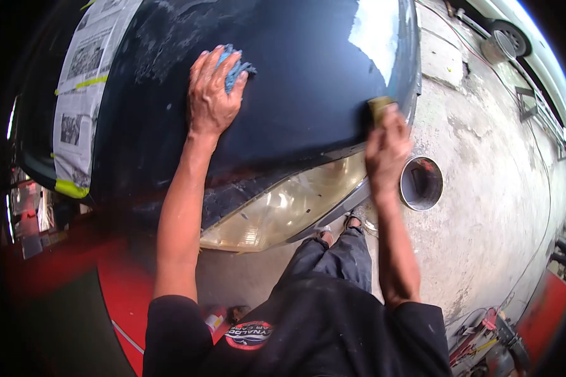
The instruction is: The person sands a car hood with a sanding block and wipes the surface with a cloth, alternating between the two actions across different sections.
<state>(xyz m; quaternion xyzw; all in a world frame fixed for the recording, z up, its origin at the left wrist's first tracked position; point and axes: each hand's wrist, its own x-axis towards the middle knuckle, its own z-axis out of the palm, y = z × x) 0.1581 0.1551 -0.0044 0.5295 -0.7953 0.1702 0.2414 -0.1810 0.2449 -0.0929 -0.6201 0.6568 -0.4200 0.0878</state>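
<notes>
The dark car hood [289, 81] spreads out in front of me, with a bright reflection at its far right and pale wet-looking smears at its upper left. My left hand [214, 94] presses a crumpled blue cloth [235, 66] onto the hood, its fingers curled over it. Near the hood's right edge, my right hand [388, 147] grips a yellowish-brown sanding pad [380, 108] against the surface. That hand is blurred by motion. Just below the hood's front edge is a yellowed headlight [289, 204].
Newspaper [78, 100] held with yellow tape covers a strip at the left. A round bucket [421, 183] stands on the concrete floor [484, 207] to my right. A hose [544, 157] crosses the floor. Another car [541, 56] is at the upper right, and tools [497, 333] lie at lower right.
</notes>
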